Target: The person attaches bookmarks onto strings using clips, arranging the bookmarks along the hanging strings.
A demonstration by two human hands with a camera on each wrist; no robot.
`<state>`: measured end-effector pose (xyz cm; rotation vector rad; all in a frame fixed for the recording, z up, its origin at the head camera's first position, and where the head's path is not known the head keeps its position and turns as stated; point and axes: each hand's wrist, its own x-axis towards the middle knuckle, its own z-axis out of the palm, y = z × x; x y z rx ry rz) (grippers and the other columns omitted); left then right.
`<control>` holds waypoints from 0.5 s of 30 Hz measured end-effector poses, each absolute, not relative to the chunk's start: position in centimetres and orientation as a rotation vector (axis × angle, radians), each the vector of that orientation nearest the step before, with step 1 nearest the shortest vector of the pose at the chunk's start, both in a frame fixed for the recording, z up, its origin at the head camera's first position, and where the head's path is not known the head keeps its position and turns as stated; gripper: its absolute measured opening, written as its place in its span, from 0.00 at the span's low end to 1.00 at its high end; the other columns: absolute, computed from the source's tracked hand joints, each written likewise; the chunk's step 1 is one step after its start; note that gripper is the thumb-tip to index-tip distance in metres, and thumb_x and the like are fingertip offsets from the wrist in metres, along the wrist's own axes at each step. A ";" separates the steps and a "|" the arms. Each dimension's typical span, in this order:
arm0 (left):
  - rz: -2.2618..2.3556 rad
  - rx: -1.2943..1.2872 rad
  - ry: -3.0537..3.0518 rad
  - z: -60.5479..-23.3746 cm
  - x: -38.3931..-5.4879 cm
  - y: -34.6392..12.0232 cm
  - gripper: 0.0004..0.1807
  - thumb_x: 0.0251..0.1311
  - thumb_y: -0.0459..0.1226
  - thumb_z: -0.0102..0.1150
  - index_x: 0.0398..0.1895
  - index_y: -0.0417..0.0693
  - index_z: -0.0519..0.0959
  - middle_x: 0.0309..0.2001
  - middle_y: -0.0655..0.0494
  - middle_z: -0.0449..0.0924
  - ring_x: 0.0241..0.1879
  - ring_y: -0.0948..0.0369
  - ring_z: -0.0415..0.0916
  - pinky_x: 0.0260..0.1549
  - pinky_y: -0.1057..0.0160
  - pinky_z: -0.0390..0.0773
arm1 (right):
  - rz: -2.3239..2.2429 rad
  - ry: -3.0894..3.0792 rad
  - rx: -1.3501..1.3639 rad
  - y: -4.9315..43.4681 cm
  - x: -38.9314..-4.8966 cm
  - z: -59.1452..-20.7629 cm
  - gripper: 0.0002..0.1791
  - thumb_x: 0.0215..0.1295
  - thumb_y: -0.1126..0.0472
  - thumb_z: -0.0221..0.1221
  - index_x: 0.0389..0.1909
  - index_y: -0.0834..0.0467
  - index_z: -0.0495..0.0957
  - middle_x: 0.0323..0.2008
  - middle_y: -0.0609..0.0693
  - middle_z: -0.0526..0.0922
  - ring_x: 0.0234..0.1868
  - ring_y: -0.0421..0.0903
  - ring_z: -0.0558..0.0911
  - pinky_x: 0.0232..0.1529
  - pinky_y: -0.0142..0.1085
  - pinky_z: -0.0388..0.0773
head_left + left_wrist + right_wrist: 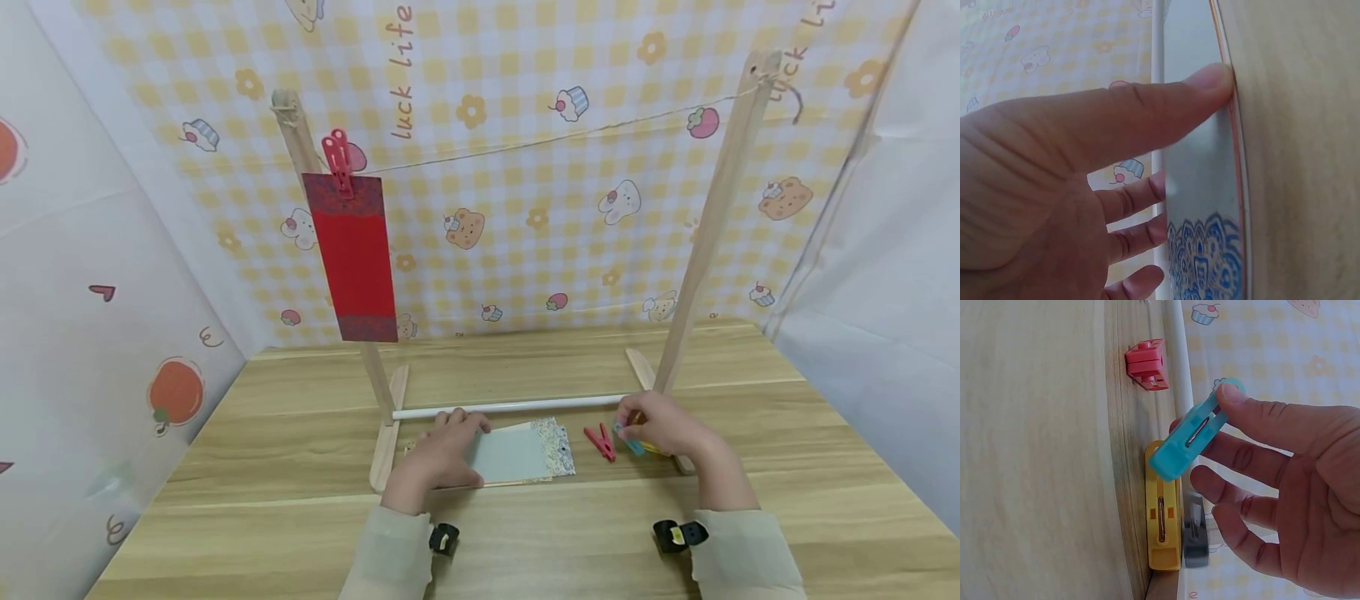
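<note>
My left hand [442,458] lies over the left part of a flat stack of pale blue-grey paper strips [510,457] with patterned ends. In the left wrist view, my thumb touches the near edge of the top strip [1200,169]; the other fingers reach its far edge, spread and relaxed. My right hand [663,425] pinches a turquoise clothespin [1188,440] between thumb and forefinger, just above the table. Below it lie a yellow clothespin [1163,534] and a dark grey one [1195,540], blurred. A pink clothespin [601,442] lies between the stack and my right hand.
Two wooden posts [708,225] on feet carry a thin string [517,147] and, low down, a white rod [517,407] behind the stack. A red paper strip [352,267] hangs from the string at left by a pink clothespin [340,162]. Patterned cloth [510,267] stands behind.
</note>
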<state>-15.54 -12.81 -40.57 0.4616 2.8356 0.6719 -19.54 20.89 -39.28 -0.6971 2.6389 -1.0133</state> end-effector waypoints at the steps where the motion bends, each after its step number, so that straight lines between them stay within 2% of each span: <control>1: 0.672 0.457 2.838 -40.5 -15.5 -12.7 0.36 0.43 0.37 0.79 0.58 0.53 0.72 0.57 0.49 0.71 0.57 0.49 0.65 0.49 0.40 0.68 | -1.023 2.638 -0.691 20.9 -19.6 -39.3 0.05 0.63 0.70 0.61 0.30 0.60 0.77 0.30 0.49 0.80 0.33 0.43 0.76 0.34 0.33 0.73; 7: 0.684 0.442 2.839 -40.5 -15.6 -12.5 0.38 0.40 0.34 0.79 0.56 0.52 0.69 0.56 0.49 0.75 0.54 0.52 0.69 0.51 0.39 0.69 | -1.097 2.634 -0.652 20.9 -19.7 -39.3 0.05 0.64 0.71 0.61 0.39 0.65 0.75 0.32 0.51 0.79 0.33 0.44 0.75 0.34 0.32 0.73; 12: 0.712 0.442 2.835 -40.6 -15.7 -12.5 0.36 0.44 0.31 0.75 0.59 0.53 0.69 0.57 0.50 0.78 0.53 0.53 0.73 0.54 0.36 0.70 | -1.141 2.633 -0.611 21.0 -19.7 -39.3 0.19 0.65 0.72 0.60 0.55 0.74 0.70 0.35 0.54 0.77 0.37 0.45 0.75 0.36 0.31 0.75; 15: 0.724 0.451 2.842 -40.6 -15.7 -12.4 0.33 0.49 0.31 0.73 0.60 0.53 0.72 0.61 0.50 0.78 0.58 0.51 0.74 0.57 0.34 0.67 | -1.142 2.639 -0.602 21.0 -19.7 -39.2 0.22 0.64 0.72 0.60 0.57 0.77 0.70 0.37 0.56 0.78 0.38 0.46 0.77 0.37 0.32 0.77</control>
